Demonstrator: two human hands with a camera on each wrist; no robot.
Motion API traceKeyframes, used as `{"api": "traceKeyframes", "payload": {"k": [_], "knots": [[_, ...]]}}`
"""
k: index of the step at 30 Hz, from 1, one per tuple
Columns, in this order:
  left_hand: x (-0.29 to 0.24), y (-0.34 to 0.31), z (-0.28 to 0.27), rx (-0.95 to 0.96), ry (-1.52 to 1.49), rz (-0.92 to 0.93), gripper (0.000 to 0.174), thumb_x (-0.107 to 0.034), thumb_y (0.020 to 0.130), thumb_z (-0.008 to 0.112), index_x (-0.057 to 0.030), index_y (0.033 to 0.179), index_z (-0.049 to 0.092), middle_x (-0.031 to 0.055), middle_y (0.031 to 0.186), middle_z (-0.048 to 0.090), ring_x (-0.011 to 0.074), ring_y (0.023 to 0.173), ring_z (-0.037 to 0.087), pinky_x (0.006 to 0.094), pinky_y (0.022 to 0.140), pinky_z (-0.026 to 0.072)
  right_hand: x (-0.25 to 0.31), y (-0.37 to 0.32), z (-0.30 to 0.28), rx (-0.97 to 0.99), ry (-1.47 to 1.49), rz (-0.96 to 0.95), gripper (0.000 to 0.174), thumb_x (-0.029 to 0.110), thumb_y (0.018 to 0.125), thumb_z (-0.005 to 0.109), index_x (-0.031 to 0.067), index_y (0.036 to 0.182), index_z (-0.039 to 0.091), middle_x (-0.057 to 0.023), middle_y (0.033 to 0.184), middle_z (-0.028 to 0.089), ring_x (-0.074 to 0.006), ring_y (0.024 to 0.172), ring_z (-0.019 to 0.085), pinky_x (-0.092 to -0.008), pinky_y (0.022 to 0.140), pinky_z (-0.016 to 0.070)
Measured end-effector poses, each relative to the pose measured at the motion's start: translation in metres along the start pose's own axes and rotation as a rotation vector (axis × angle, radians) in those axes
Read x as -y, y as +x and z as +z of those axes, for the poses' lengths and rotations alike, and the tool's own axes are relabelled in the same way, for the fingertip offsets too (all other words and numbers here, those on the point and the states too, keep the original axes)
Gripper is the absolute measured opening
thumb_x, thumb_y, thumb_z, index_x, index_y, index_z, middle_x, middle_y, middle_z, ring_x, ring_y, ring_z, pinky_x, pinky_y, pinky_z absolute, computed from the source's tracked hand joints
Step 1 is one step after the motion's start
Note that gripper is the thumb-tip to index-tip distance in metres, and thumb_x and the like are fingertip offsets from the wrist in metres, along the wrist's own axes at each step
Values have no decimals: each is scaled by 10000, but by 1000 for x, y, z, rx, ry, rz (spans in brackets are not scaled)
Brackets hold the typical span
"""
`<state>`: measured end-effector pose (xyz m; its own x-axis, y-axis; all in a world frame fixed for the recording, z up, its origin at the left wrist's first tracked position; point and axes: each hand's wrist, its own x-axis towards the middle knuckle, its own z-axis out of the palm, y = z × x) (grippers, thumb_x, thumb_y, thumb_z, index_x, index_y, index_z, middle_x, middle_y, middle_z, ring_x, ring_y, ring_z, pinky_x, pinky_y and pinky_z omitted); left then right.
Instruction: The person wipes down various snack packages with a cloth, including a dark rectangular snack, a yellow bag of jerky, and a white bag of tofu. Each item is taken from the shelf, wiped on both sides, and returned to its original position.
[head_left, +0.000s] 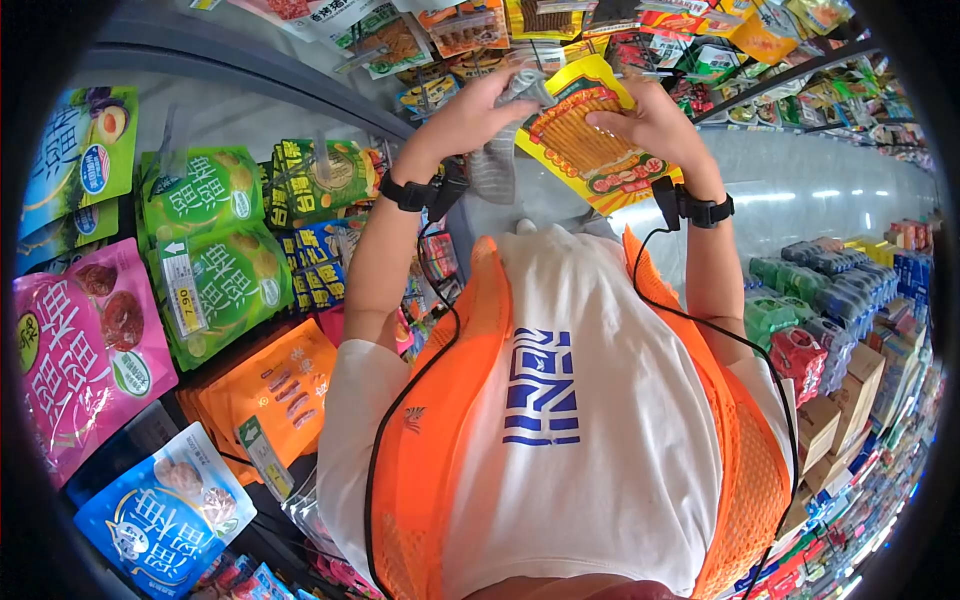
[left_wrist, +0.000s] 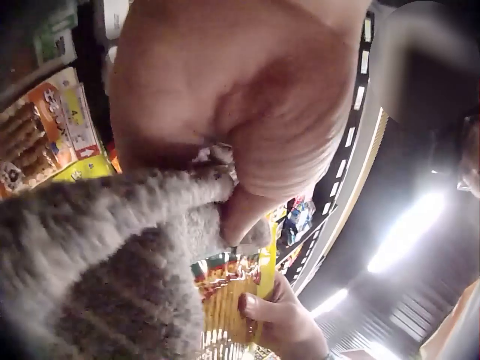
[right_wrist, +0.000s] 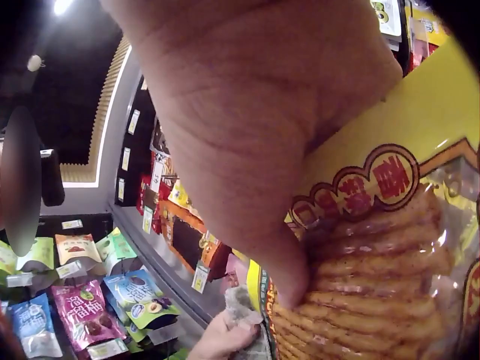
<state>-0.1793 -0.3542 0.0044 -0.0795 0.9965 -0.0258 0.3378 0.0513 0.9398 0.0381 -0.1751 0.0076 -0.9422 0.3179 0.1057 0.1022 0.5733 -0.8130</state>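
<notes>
In the head view, my left hand [head_left: 462,122] grips a grey cloth [head_left: 495,165], which hangs below the fingers. A bunched end of the cloth sits right at the edge of a yellow snack packet [head_left: 590,130]. My right hand [head_left: 660,128] holds that packet by its right side, thumb across the front. Through the packet's clear window show rows of brown sticks. The left wrist view has the cloth [left_wrist: 112,240] large in front, pinched between thumb and fingers. Close up in the right wrist view, the right thumb [right_wrist: 281,262] presses on the packet's front [right_wrist: 367,270].
Hanging snack bags line the rack at left, among them green bags [head_left: 205,190], a pink bag [head_left: 95,350] and a blue bag [head_left: 165,510]. More packets [head_left: 465,25] hang ahead beyond the hands. Bottled drinks [head_left: 820,285] and cardboard boxes [head_left: 855,395] stand at right.
</notes>
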Motion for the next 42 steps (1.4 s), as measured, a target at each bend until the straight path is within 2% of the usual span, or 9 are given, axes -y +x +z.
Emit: {"api": "traceKeyframes", "payload": {"k": [3,11,14,17,23,29,33,36,42], "knots": [[-4,-4,-10,66,105,-280,336,-279,1037,573,29,1143,650,45,1039,654,102,1025,586,271,940,463,10,1,-4,41,44,49,331,194,890,768,-39,1106,672,-98,953,676,-170,809,612,-335,730,497],[-13,-2,14,-159,-293,238,426,-267,1069,509,-4,1401,547,123,1283,661,135,1111,625,307,968,474,-2,8,4,2,-115,-48,369,271,892,751,-21,1102,672,-221,863,698,-336,722,645,-396,686,502],[-14,7,18,-268,146,463,480,-267,1031,573,-37,1447,504,168,1368,615,218,1181,633,343,1011,463,-1,9,7,-10,-119,-113,353,271,891,748,-15,1086,679,-224,839,689,-370,724,643,-418,670,493],[-5,5,24,-327,247,300,526,-262,974,670,-22,1421,529,129,1355,632,144,1204,596,333,1041,448,9,9,4,46,-92,-51,342,265,885,749,-7,1081,682,-230,855,688,-398,771,654,-439,678,496],[21,5,22,-121,270,104,351,-294,917,744,24,1059,706,108,894,754,167,724,656,315,705,515,11,9,10,92,-208,-133,345,270,870,754,0,1074,685,-237,890,691,-425,834,654,-447,691,507],[5,2,25,-338,588,193,305,-282,916,752,20,938,721,105,750,723,70,629,585,295,594,480,3,17,9,104,-181,-115,361,263,875,765,-3,1102,677,-208,882,711,-360,822,692,-418,703,528],[19,-8,25,-712,21,193,265,-247,938,732,15,970,708,64,778,733,94,649,614,293,623,488,4,-1,-19,75,348,335,314,200,886,775,-15,1095,683,-113,871,739,-198,802,716,-353,725,545],[31,-18,21,-824,-117,71,299,-277,953,722,22,958,700,25,826,718,68,723,585,274,676,488,-28,-12,-12,-268,534,190,275,154,890,772,-13,1089,683,-56,925,732,-120,822,693,-295,753,545],[42,-4,48,-1038,-733,146,313,-282,997,666,9,1110,656,9,1041,692,87,887,598,276,786,484,-37,-8,23,-349,909,200,294,153,899,763,5,1131,661,-73,1027,732,-140,861,693,-271,785,550]]}}
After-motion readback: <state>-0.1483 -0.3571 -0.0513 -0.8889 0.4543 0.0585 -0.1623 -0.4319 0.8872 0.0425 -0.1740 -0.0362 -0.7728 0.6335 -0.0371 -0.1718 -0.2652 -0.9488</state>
